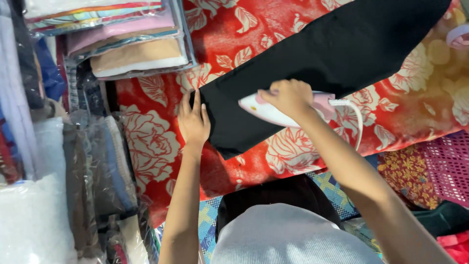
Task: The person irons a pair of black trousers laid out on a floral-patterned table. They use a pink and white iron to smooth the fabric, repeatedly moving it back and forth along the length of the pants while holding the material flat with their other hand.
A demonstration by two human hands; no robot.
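Observation:
A long piece of black cloth (337, 49) lies spread over a red blanket with a cream flower print (151, 146). My right hand (289, 96) grips the handle of a white and pink iron (264, 111), which rests on the cloth near its lower end. The iron's white cord (355, 117) loops off to the right. My left hand (193, 121) lies flat, fingers apart, pressing on the left edge of the black cloth beside the iron's tip.
Folded fabrics in clear plastic bags (132, 44) are stacked at the top left, and more wrapped bundles (97, 171) stand along the left. A pink mesh basket (449, 166) sits at the right. My lap, in pale cloth (288, 239), fills the bottom.

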